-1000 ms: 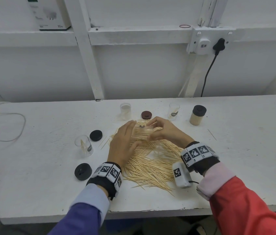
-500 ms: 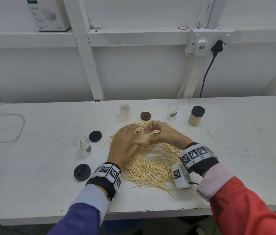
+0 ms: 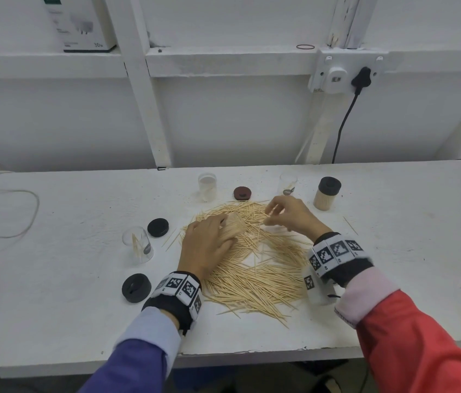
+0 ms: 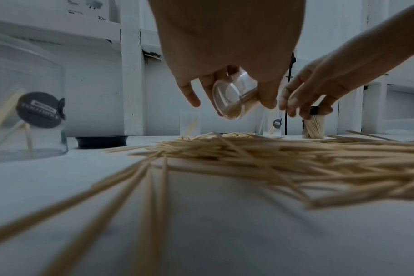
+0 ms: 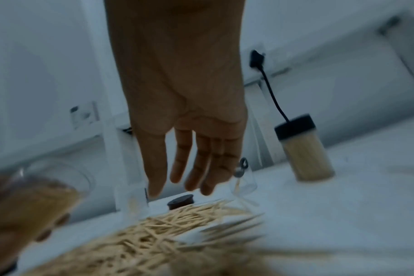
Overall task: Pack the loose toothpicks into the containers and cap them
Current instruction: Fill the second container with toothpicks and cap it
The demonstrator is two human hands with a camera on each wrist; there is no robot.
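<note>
A wide pile of loose toothpicks (image 3: 252, 270) lies mid-table. My left hand (image 3: 212, 239) grips a clear container (image 3: 233, 226) packed with toothpicks, tilted on its side just above the pile's far left part. The left wrist view shows that container's round clear bottom (image 4: 229, 101) between my fingers. My right hand (image 3: 277, 214) hovers over the pile's far right part, fingers loosely spread and holding nothing; the right wrist view shows its fingers (image 5: 196, 168) hanging straight. The held container (image 5: 38, 198) is blurred at that view's lower left.
At the back stand a clear container (image 3: 207, 187), a brown cap (image 3: 243, 192), another clear container (image 3: 288, 184) and a full, black-capped container (image 3: 327, 194). On the left are a clear container (image 3: 137, 248) with a few toothpicks and two black caps (image 3: 158, 227) (image 3: 136, 287).
Both hands were together on the filled container. My right hand has let go and moved off to the right. My left hand keeps the container, shifted slightly left.
</note>
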